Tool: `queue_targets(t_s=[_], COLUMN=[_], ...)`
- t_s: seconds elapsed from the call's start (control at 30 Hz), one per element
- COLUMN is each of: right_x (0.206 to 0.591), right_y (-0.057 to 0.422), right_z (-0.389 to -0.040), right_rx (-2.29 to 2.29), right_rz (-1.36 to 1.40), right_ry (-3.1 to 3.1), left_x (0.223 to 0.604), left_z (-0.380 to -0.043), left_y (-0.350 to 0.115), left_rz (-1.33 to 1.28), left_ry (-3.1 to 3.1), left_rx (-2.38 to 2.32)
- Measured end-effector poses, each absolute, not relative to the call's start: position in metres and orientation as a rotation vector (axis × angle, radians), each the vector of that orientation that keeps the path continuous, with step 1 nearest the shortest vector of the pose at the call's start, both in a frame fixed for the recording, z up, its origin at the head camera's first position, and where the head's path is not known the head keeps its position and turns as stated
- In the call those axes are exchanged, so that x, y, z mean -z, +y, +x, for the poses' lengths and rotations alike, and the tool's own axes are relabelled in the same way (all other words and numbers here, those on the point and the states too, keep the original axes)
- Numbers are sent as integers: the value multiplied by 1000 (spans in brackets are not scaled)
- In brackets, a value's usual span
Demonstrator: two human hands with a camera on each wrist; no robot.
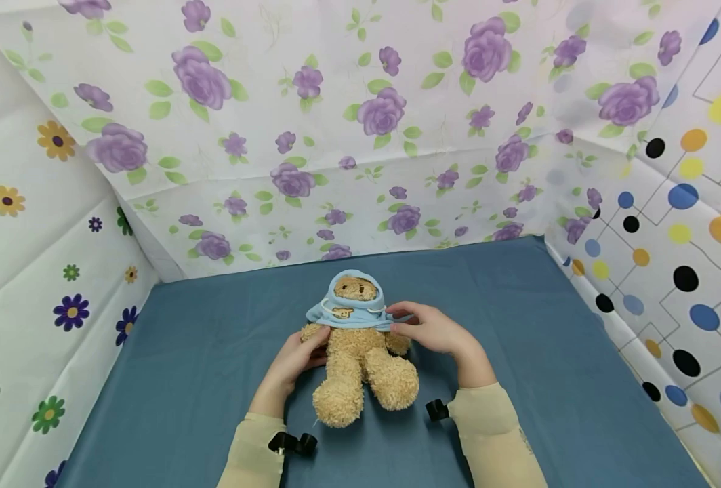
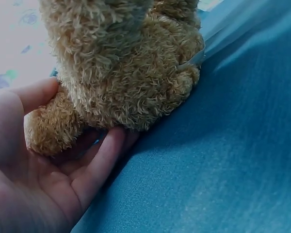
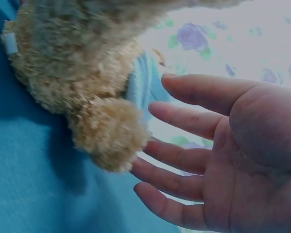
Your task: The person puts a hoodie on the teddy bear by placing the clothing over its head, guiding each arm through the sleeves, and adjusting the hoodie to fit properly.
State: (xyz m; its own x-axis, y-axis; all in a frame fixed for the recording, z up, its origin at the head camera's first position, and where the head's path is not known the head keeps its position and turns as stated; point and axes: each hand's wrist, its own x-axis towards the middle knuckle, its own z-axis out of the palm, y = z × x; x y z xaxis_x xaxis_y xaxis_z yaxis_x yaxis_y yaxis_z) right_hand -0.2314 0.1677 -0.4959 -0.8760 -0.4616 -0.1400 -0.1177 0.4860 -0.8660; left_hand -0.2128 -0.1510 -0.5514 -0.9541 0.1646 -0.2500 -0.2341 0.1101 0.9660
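Observation:
A curly tan teddy bear [image 1: 348, 349] lies on its back on the blue cloth, legs toward me. Its light blue hoodie [image 1: 369, 320] is bunched around the head and shoulders, with the hood framing the face. The left hand [image 1: 291, 364] grips the bear's arm at its side; in the left wrist view its thumb lies over the paw [image 2: 53, 128] and its fingers reach under the body. At the hoodie's other edge is the right hand [image 1: 438, 330], fingers spread and nearly straight, with fingertips beside the bear's other paw [image 3: 111, 133] in the right wrist view.
Blue cloth [image 1: 202, 379] covers the table. A purple-flowered sheet [image 1: 336, 135] hangs behind it, a daisy-patterned sheet [image 1: 25, 271] on the left and a dotted sheet [image 1: 665, 224] on the right. Black camera mounts [image 1: 293, 444] sit on both sleeved wrists.

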Motion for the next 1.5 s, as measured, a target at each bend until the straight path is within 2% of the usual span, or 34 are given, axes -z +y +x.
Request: queue_targets(t_s=[0.2, 0.4, 0.83, 1.23, 1.5], right_x=[500, 515, 521, 511, 505], right_y=[174, 156, 124, 158, 160], right_z=[-233, -236, -232, -234, -234], right_rx=[1349, 1269, 1134, 1160, 1179], right_rz=[-501, -466, -167, -460, -463], right_ry=[2375, 2520, 2970, 2487, 2489], left_x=[552, 551, 551, 551, 551], left_z=[-212, -211, -212, -213, -213], left_y=[-153, -151, -148, -148, -148], left_rz=[-40, -37, -46, -49, -85], left_ry=[2082, 2080, 2075, 2082, 2064], left_rx=[-1946, -1968, -1985, -1992, -1990])
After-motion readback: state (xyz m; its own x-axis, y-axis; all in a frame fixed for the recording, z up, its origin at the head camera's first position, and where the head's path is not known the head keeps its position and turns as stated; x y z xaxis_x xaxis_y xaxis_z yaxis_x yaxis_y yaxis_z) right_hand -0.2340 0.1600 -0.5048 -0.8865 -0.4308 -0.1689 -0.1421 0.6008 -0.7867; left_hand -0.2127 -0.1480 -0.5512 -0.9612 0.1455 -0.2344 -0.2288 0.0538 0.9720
